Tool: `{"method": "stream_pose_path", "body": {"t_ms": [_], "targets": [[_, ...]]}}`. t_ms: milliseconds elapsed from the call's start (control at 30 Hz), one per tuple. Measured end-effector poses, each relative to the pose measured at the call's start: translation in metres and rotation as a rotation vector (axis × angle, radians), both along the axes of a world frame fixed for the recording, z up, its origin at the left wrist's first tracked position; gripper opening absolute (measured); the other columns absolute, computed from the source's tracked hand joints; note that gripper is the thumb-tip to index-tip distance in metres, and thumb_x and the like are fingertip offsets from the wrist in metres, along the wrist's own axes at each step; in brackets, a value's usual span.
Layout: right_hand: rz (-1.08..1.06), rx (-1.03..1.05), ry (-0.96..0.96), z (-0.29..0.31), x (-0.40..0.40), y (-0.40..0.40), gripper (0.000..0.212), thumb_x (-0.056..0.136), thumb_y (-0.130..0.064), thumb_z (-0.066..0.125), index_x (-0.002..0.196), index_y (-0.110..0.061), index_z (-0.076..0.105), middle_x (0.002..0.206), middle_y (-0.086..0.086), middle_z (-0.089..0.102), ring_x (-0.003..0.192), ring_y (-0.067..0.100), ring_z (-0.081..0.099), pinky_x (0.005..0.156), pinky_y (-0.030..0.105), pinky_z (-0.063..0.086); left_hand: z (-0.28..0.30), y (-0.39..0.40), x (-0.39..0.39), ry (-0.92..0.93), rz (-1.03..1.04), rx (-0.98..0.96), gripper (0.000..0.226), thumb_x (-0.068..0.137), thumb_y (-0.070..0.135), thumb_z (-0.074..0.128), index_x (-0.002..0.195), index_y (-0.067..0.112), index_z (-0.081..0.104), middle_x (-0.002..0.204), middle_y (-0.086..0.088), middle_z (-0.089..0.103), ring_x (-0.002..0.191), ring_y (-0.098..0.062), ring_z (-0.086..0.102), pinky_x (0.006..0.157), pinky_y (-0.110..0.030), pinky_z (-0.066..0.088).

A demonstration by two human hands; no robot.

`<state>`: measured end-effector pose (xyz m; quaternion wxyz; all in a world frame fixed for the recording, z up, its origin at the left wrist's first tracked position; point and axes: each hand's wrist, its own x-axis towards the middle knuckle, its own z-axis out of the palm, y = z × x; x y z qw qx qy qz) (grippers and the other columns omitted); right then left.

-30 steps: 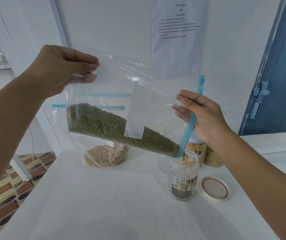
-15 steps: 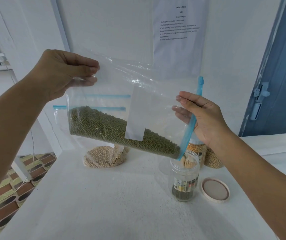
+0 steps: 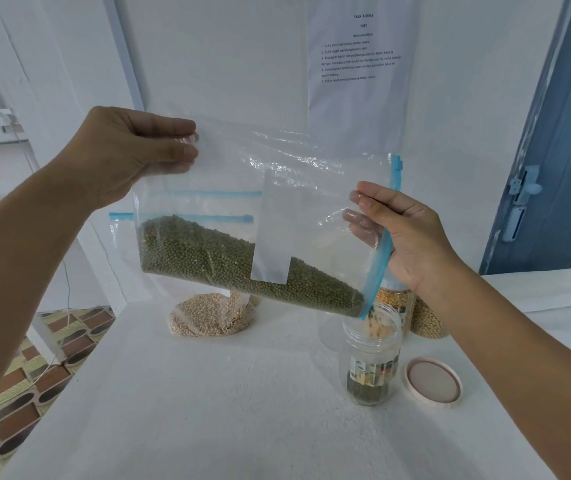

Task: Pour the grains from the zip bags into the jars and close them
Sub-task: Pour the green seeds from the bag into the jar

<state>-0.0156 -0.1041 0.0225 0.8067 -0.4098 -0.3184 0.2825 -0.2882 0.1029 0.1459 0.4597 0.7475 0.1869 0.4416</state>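
While my left hand pinches the clear zip bag of green beans up at 10 o'clock, my right hand grips its blue zipper edge, mouth over the open clear plastic jar at 5 o'clock. I'd tilt slowly, corner centred.

We see a white tabletop in front of a white wall, with a printed sheet of paper stuck to it. On the right we make out a blue door with a pale latch. At lower left we see a floor of brown, green and yellow patterned tiles.
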Motion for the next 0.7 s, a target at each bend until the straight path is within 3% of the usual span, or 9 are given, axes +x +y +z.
{"method": "stream_pose_path", "body": {"t_ms": [133, 400, 700], "targets": [[-0.003, 0.002, 0.0, 0.0007, 0.0015, -0.0007, 0.021, 0.092, 0.0, 0.069, 0.108, -0.011, 0.077, 0.105, 0.007, 0.079, 0.093, 0.027, 0.078, 0.075, 0.028, 0.062, -0.0029, -0.0038, 0.0015, -0.002, 0.001, 0.003, 0.043, 0.07, 0.001, 0.082, 0.111, 0.004, 0.075, 0.095, -0.005, 0.081, 0.091, -0.019, 0.077, 0.086, -0.031, 0.063], [-0.006, 0.008, 0.005, 0.0008, 0.0033, -0.0026, 0.022, 0.092, 0.0, 0.069, 0.11, -0.01, 0.077, 0.105, 0.008, 0.079, 0.093, 0.028, 0.078, 0.074, 0.027, 0.062, -0.0015, -0.0047, 0.0043, -0.012, -0.009, 0.013, 0.033, 0.069, 0.001, 0.083, 0.101, 0.01, 0.08, 0.095, -0.006, 0.081, 0.091, -0.021, 0.078, 0.086, -0.033, 0.063], [-0.016, 0.019, 0.007, 0.003, 0.0054, -0.0064, 0.022, 0.092, 0.0, 0.07, 0.11, -0.01, 0.077, 0.108, 0.008, 0.079, 0.093, 0.028, 0.078, 0.074, 0.028, 0.062, 0.0028, -0.0101, 0.0071, -0.012, 0.004, 0.046, 0.038, 0.07, 0.0, 0.083, 0.107, 0.005, 0.076, 0.097, -0.006, 0.081, 0.091, -0.022, 0.078, 0.086, -0.033, 0.063]]}}
